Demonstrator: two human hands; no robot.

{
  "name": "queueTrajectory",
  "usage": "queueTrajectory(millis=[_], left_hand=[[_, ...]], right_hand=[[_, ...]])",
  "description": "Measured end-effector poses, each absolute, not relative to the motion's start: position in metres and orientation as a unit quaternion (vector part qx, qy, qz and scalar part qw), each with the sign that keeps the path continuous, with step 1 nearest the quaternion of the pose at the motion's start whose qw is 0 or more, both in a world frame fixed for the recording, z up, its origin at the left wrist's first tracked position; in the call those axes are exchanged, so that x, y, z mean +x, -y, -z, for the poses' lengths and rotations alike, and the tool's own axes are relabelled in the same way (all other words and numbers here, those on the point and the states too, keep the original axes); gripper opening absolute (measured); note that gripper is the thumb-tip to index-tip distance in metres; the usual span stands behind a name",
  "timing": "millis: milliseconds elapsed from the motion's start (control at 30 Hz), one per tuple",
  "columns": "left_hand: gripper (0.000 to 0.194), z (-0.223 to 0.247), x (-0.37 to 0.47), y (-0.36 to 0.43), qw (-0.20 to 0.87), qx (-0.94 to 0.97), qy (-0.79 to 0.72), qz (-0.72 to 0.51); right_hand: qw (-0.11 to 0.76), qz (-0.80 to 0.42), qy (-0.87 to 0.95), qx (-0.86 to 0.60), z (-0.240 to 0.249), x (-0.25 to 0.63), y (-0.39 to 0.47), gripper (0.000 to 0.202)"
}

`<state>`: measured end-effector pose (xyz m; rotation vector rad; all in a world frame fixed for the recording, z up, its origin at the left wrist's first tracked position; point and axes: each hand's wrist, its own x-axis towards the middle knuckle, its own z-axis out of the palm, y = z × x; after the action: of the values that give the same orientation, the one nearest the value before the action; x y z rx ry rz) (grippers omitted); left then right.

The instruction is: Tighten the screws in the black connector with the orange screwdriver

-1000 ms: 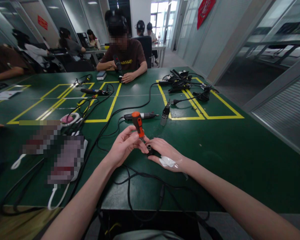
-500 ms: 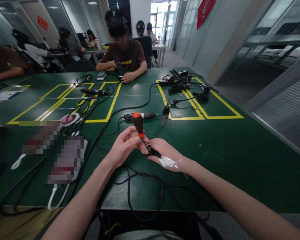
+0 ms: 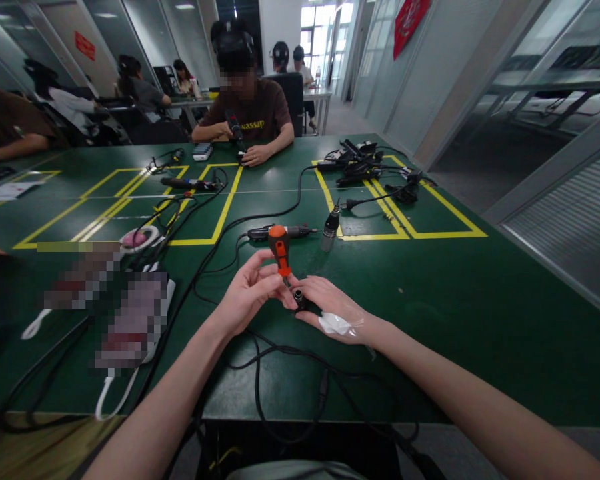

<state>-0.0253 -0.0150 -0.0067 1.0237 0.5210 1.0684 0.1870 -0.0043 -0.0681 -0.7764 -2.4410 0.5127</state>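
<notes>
My left hand (image 3: pixel 250 293) is closed around the lower end of a screwdriver (image 3: pixel 280 250). Its black and orange handle points up, and its shaft runs down between my fingers, where the tip is hidden. Beside it, my right hand (image 3: pixel 335 308) lies low over the table with thumb and fingers around a small dark cylindrical part (image 3: pixel 299 300) with a metal ring on top. White padding under clear tape covers the back of that hand. Just beyond my hands lie a black electric screwdriver (image 3: pixel 285 232) and an upright black-and-clear cylinder (image 3: pixel 331 230) with a pointed metal tip.
Black cables (image 3: pixel 285 348) loop over the green table (image 3: pixel 480 320) before me. Two phone-like devices with blurred screens (image 3: pixel 133 320) lie left, near a tape roll (image 3: pixel 153 239). A pile of black tools (image 3: pixel 357 160) sits at the back right. Opposite, a co-worker (image 3: pixel 255 113) holds a power tool.
The screwdriver has turned about its axis, so an orange patch on the handle now faces me. Its top has shifted slightly right. My right hand and the small part stay in place.
</notes>
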Motion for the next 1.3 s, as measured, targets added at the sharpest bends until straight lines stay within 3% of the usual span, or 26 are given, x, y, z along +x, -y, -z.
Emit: queueTrajectory(millis=[100,367,500,833,1133,1300], left_hand=[[0.042,0.0057,-0.0257,0.0155,0.709,0.459,-0.240,-0.478],[0.031,0.0046,-0.0247,0.0152,0.712,0.454,-0.254,-0.472],[0.043,0.0064,-0.0251,0.0156,0.713,0.462,-0.235,-0.473],[0.031,0.0059,-0.0254,0.0152,0.707,0.463,-0.258,-0.469],[0.038,0.0048,-0.0244,0.0148,0.718,0.461,-0.257,-0.453],[0.028,0.0078,-0.0257,0.0157,0.710,0.469,-0.250,-0.463]], right_hand=[[0.261,-0.188,0.903,-0.286,0.0679,0.1871,0.0039,0.019],[0.262,-0.196,0.900,-0.286,0.0665,0.1870,0.0047,0.019],[0.257,-0.199,0.901,-0.288,0.0650,0.1870,0.0050,0.018],[0.263,-0.198,0.902,-0.279,0.0697,0.1873,0.0037,0.020],[0.263,-0.211,0.898,-0.281,0.0650,0.1864,0.0042,0.021],[0.263,-0.210,0.897,-0.287,0.0654,0.1862,0.0043,0.024]])
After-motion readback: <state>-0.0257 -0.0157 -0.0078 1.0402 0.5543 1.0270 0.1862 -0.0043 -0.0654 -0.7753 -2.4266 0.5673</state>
